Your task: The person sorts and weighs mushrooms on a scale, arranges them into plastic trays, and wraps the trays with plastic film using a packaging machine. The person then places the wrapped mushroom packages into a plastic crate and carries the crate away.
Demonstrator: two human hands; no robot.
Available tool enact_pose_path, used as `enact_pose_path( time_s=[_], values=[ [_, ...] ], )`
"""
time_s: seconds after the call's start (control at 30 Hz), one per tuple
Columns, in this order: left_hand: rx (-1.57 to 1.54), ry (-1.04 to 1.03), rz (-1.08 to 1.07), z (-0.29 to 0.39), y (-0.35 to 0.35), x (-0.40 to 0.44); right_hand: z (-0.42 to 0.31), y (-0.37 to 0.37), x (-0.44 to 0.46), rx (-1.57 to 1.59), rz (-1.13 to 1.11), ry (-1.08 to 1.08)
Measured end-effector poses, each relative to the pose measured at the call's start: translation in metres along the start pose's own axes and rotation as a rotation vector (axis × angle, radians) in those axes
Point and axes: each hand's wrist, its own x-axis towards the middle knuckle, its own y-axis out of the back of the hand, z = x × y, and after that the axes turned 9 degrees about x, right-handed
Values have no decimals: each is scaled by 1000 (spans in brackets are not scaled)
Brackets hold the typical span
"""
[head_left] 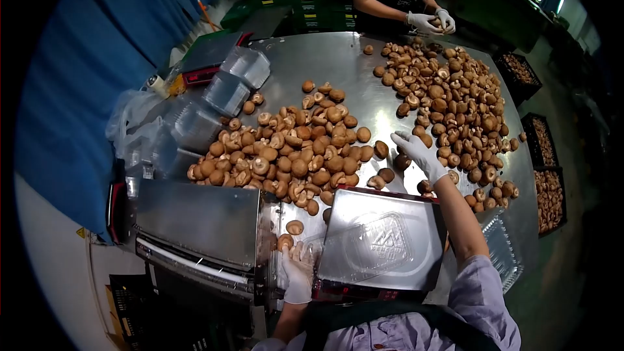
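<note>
My left hand (299, 273), in a white glove, is low between the wrapping machine and the scale. Its bent fingers are on a brown mushroom (285, 242); another mushroom (294, 227) lies just beyond. My right hand (421, 157), also gloved, reaches over the steel table with fingers stretched out and apart. Beside its fingers sits a dark-capped mushroom (403, 162), and I see nothing in its grasp. On the scale (344, 221) in front of me rests a clear plastic tray (383, 237). A large heap of mushrooms (299, 149) lies to the left of my right hand.
A second mushroom heap (465, 97) covers the table's right side. Stacked clear trays (224, 94) and another scale (211, 55) stand at left. Across the table, a co-worker's gloved hands (432, 23) hold mushrooms. Crates of mushrooms (549, 198) line the floor at right.
</note>
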Motion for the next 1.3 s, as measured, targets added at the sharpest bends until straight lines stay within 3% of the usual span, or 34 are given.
enact_pose_path(
  time_s=[0.07,0.2,0.33,0.5,0.53,0.57,0.63,0.67,0.77,0.83,0.93,0.97,1.03,1.13,1.3],
  values=[
    [161,-73,-200,1,0,17,7,-7,21,51,2,13],
    [50,150,-146,26,-26,24,15,-17,47,-46,-10,-32],
    [14,59,-254,28,-37,24,-11,-43,39,125,-55,-122],
    [-141,98,-445,34,-55,61,16,-51,65,129,-187,-217],
    [-155,109,-487,33,-57,69,-1,-58,52,-43,-125,-196],
    [-157,109,-487,31,-59,73,-9,-69,44,-305,-75,-37],
    [-12,36,-477,25,-61,78,-1,-88,52,-596,59,482],
    [-12,36,-475,25,-63,76,-3,-97,54,-574,76,588],
    [-17,29,-485,29,-63,72,-11,-116,62,-715,-2,475],
    [6,59,-458,27,-63,76,-16,-119,61,-740,2,509],
    [35,33,-448,24,-64,78,-31,-119,41,-35,23,244],
    [45,25,-439,21,-61,82,-40,-111,31,274,-105,197],
    [41,26,-473,18,-56,91,-48,-97,10,549,-125,65],
    [39,27,-489,15,-50,99,-37,-78,-31,536,-149,80],
    [139,2,-381,29,-78,64,-40,-67,-151,100,132,244]
  ],
)
